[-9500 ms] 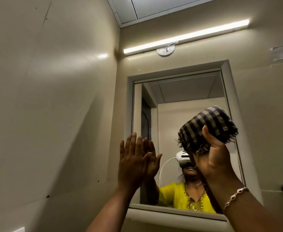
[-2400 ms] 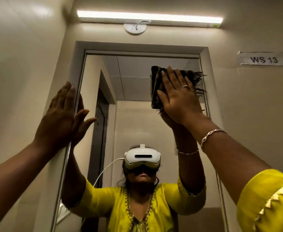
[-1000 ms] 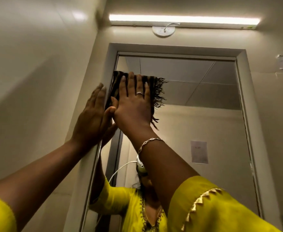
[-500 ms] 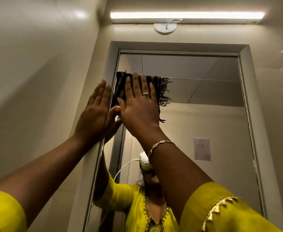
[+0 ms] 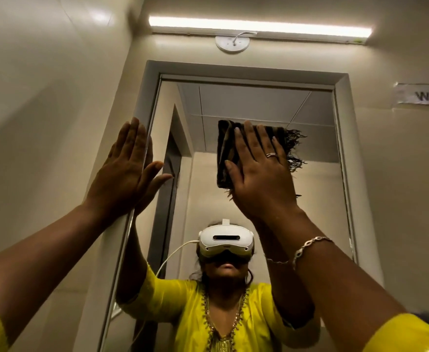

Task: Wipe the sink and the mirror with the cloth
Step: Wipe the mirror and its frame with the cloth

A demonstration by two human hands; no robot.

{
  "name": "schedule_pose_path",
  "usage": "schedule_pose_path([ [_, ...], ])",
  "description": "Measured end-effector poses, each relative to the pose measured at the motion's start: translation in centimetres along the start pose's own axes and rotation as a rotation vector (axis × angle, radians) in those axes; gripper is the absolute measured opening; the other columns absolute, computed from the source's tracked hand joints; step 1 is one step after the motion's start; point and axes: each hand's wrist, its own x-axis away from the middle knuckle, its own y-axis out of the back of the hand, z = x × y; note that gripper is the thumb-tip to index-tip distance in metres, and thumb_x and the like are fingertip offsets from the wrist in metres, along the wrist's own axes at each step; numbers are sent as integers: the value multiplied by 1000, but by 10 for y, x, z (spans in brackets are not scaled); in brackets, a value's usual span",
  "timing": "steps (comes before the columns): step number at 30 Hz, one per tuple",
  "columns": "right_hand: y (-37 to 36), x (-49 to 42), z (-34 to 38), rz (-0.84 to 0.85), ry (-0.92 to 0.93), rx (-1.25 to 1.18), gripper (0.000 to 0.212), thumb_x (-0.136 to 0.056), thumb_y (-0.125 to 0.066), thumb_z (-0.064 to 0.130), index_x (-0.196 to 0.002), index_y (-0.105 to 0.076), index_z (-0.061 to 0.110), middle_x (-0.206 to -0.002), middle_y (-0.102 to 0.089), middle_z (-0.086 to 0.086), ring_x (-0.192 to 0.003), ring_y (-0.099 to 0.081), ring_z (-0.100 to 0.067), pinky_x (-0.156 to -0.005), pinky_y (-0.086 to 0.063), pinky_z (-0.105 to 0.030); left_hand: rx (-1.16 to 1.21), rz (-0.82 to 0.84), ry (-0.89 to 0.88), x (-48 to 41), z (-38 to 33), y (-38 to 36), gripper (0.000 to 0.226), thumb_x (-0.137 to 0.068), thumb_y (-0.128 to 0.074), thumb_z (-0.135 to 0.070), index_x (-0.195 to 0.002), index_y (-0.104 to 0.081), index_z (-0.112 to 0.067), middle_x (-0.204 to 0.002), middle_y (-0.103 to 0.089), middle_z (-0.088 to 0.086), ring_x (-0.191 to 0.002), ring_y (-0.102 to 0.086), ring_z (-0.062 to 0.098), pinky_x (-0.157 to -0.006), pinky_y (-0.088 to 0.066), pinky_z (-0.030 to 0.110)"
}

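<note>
**Inspector:** Location of the dark folded cloth with the fringed edge (image 5: pixel 227 153)?

**Assistant:** Flat against the upper middle of the rectangular wall mirror (image 5: pixel 317 199), with the fringe trailing to the right.

**Inspector:** Right hand (image 5: pixel 261 179)?

**Assistant:** Spread over the cloth. 4 fingers are straight and press it to the glass, with the thumb along its left edge. No finger curls round it. There is a thin ring (image 5: pixel 271 155) on 1 finger and a silver chain bracelet (image 5: pixel 309 246) on the wrist.

**Inspector:** Left hand (image 5: pixel 124 174)?

**Assistant:** Flat, fingers straight and together, palm on the left side of the grey mirror frame (image 5: pixel 246 68), thumb reaching over the glass. It holds nothing.

**Inspector:** Cloth pattern?

**Assistant:** Possibly striped or checked; the light is too dim to say which.

**Inspector:** Surroundings?

**Assistant:** 1 lit tube lamp (image 5: pixel 259 27) on the beige wall above the frame. To the right is a white paper label (image 5: pixel 424 96) reading "WS 1", cut off at the picture edge.
</note>
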Motion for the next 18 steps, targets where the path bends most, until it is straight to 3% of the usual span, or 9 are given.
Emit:
schedule_pose_path([
  [5, 13, 11, -36, 4, -31, 47, 63, -90, -12, 48, -147, -14, 21, -157, -10, -1, -145, -2, -18, -116, 4, -31, 37, -1, 20, 2, -1, 0, 102, -72, 4, -82, -140, 1, -5, -150, 7, 7, -137, 8, 16, -111, -1, 30],
  [7, 19, 15, -53, 5, -59, 60, 65, -89, -9, 49, -147, -14, 21, -157, -9, -1, -145, -2, -17, -116, 3, -32, 35, 6, 26, 2, 0, 0, 102, -72, 4, -82, -139, 3, -6, -149, 8, 5, -137, 8, 15, -111, -2, 31],
  [13, 30, 23, -85, -14, -120, 128, 65, -89, -11, 49, -146, -17, 19, -156, -14, -4, -144, -7, -20, -115, -2, -36, 29, 20, 20, -1, 2, -2, 98, -72, 3, -82, -137, 7, -9, -148, 12, 3, -137, 12, 15, -103, 16, 6],
  [18, 26, 21, -77, -17, -172, 130, 68, -87, -7, 51, -147, -14, 20, -156, -10, -4, -145, -5, -23, -115, -1, -37, 213, 3, 45, -2, -6, 1, 109, -63, 3, -89, -136, 9, -7, -147, 13, 3, -137, 11, 17, -104, 13, 8],
])
